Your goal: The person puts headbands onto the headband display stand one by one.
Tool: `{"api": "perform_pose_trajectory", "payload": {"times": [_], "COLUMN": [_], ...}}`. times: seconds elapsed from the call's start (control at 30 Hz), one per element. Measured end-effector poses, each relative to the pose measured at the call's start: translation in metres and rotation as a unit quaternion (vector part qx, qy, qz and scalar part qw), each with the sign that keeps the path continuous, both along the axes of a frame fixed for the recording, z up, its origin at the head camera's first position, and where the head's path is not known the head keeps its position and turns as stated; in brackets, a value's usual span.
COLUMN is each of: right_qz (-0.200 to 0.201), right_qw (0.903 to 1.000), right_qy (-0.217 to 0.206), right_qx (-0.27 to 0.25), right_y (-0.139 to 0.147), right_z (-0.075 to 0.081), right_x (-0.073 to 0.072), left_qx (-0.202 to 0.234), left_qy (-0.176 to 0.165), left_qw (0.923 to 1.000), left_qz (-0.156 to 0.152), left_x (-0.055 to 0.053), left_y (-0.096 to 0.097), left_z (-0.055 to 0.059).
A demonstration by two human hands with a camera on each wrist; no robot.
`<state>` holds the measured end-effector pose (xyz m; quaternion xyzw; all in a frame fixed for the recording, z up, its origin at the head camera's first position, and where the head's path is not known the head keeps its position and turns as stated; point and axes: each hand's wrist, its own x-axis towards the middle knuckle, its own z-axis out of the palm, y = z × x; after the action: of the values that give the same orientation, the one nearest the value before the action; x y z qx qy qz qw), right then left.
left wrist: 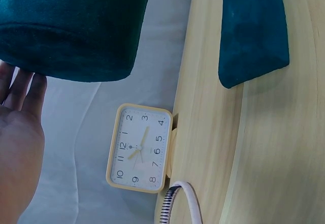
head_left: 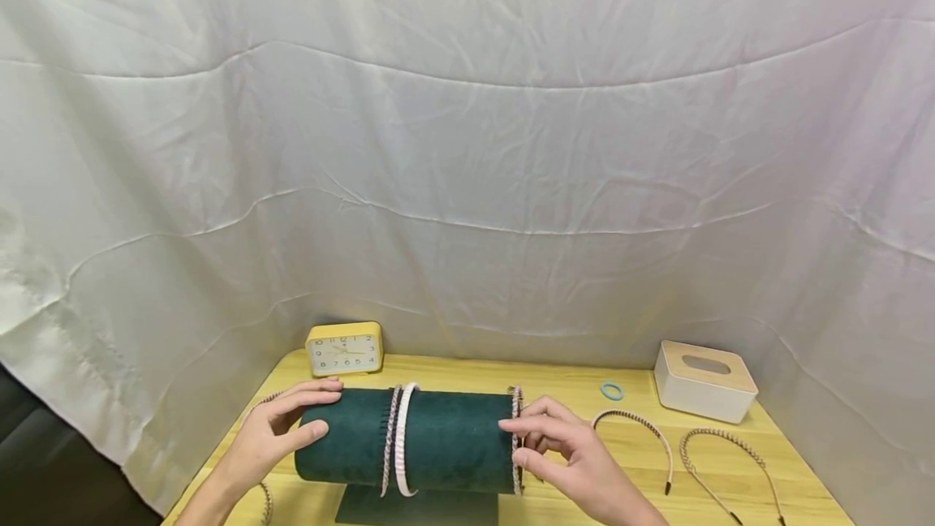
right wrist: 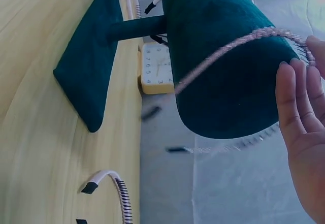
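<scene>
A dark green velvet roll on a stand [head_left: 460,441] lies crosswise in front of me. My left hand [head_left: 266,428] rests on its left end with the fingers spread; in the left wrist view the fingertips touch the velvet. At the other end, my right hand [head_left: 566,449] pinches a braided headband [head_left: 516,428] between thumb and fingers. In the right wrist view this headband [right wrist: 223,51] arches over the roll's end, its dark tips hanging free of the velvet. A white headband [head_left: 400,441] and a thin braided headband [head_left: 389,445] sit side by side near the roll's middle.
On the wooden table, a yellow clock [head_left: 345,349] stands at the back left and a white tissue box [head_left: 704,384] at the back right. A blue ring [head_left: 612,390] and two headbands, one pale [head_left: 661,433], one braided [head_left: 719,433], lie right. More headband parts show left.
</scene>
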<state>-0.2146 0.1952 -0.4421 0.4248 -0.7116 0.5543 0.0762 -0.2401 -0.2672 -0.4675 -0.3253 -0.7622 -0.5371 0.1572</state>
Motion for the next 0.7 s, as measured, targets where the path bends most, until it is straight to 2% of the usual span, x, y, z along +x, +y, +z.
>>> {"api": "perform_pose_trajectory", "payload": {"times": [0.13, 0.43, 0.7], "right_qz": [-0.028, -0.063, -0.090], "right_qw": [0.9986, 0.9947, 0.9928], "right_qy": [0.043, 0.079, 0.072], "right_qx": [0.012, -0.019, -0.031], "right_y": [-0.001, -0.006, -0.010], "right_z": [-0.002, -0.008, -0.013], "right_x": [0.000, -0.001, -0.002], "left_qx": [-0.001, 0.000, 0.000], "left_qy": [0.001, 0.002, 0.003], "left_qw": [1.0000, 1.0000, 1.0000], "left_qz": [0.001, 0.001, 0.001], "left_x": [0.000, -0.001, -0.001], "left_y": [0.000, 0.000, 0.000], "left_z": [0.000, 0.000, 0.000]}}
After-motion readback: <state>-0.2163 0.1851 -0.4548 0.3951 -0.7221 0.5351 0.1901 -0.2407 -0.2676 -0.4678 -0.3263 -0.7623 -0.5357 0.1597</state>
